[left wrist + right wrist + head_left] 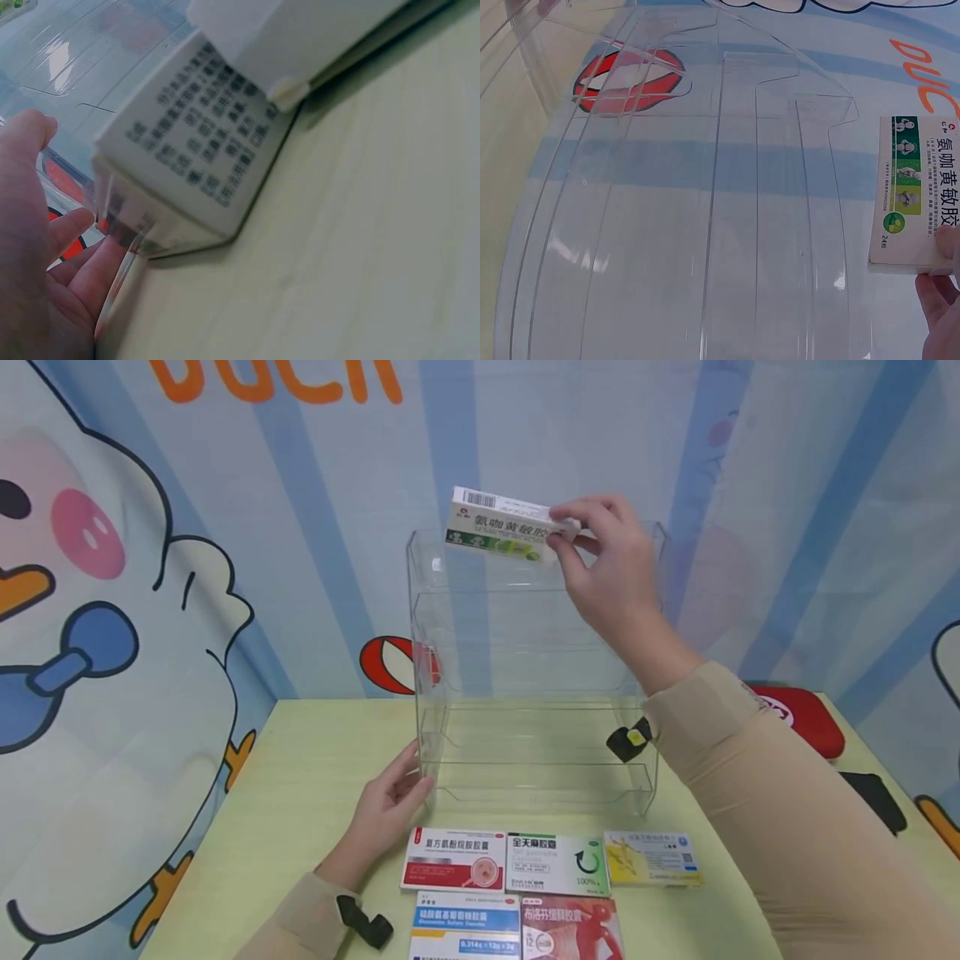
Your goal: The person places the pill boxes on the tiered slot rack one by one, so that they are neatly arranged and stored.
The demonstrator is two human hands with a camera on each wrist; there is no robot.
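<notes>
My right hand (611,556) pinches one end of a white-and-green medicine box (498,527) between thumb and fingers. The box is raised in front of the top tier of a clear acrylic display rack (536,777); its green-striped front also shows in the right wrist view. At the rack's lower left side, my left hand (390,802) holds the upright edge, thumb toward the front and fingers around the side. The rack's stepped tiers (735,187) hold no boxes. Close to my left hand lies a red-and-white medicine box (454,860).
Beside that box lie a green-and-white box (557,865) and a yellow-and-blue box (652,860). A blue-and-white box (465,928) and a red box (572,931) lie nearer. A red case (806,722) and a black item (876,800) are at the right.
</notes>
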